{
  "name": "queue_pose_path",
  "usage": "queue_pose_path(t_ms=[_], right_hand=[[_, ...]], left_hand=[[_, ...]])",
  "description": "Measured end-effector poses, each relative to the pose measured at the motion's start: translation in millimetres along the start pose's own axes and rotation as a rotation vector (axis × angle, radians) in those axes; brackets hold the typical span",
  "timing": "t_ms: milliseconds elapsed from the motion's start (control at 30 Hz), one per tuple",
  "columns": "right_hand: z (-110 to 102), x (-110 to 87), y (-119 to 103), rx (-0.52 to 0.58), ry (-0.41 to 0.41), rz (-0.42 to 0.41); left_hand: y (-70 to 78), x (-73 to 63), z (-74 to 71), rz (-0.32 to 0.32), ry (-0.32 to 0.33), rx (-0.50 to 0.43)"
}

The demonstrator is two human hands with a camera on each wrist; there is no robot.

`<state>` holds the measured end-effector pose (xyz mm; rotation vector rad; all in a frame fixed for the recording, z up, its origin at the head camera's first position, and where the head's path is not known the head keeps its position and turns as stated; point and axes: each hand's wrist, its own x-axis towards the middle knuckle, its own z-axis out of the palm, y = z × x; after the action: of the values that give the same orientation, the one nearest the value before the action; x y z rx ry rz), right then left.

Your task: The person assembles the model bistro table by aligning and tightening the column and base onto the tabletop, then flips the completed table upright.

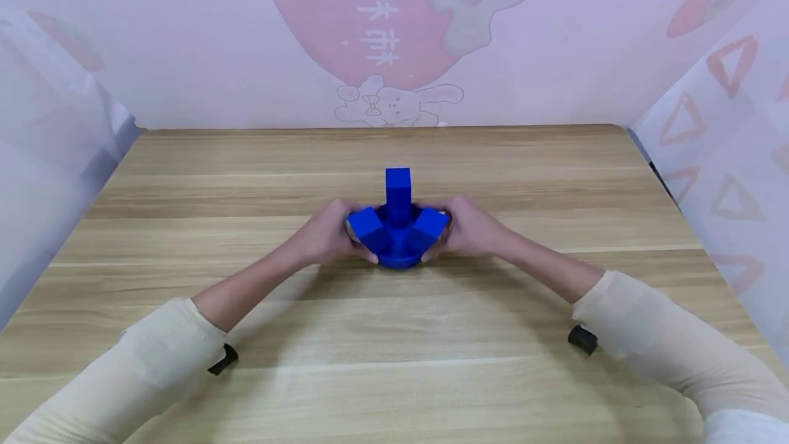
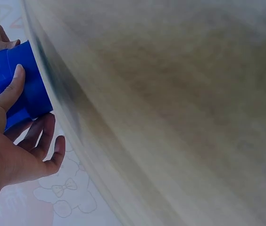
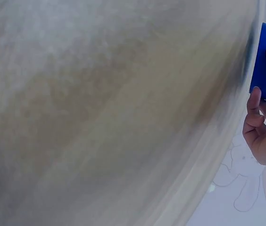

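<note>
A blue object [image 1: 401, 238] with a round base and three square-ended blocks rising from it, two leaning outward and one at the back, is at the middle of the table. My left hand [image 1: 331, 233] grips its left side and my right hand [image 1: 473, 227] its right side. In the left wrist view, the left hand's thumb lies along the blue wall [image 2: 35, 92], with the other fingers curled by its far side. The right wrist view shows the right thumb against the blue base [image 3: 264, 70] in the same way. Fingers behind the blocks are partly hidden.
The wood-grain table [image 1: 394, 334] spreads around the object. A pale printed curtain [image 1: 203, 40] hangs behind the table's far edge, with further printed cloth [image 1: 709, 177] on the right. Black pieces [image 1: 582, 340] show under the cream sleeves [image 1: 641, 321].
</note>
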<state>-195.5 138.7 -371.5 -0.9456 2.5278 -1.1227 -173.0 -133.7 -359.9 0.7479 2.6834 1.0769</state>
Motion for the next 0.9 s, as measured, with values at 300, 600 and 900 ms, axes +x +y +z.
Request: queue_pose_path(t_ms=[300,600,900], right_hand=[[-20.5,-9.3,-3.9,0.207,0.065,0.047],[-20.0,-11.7,-20.9,0.401,0.083,0.122],[-29.8,-12.3,-32.3,0.424,-0.004,0.232]], left_hand=[[15.6,-2.2,-12.1,-0.096,0.112,-0.237],[25.7,0.0,-16.2,-0.181,0.154,-0.41],[38.7,-1.3,-15.6,-0.175,0.173,-0.367]])
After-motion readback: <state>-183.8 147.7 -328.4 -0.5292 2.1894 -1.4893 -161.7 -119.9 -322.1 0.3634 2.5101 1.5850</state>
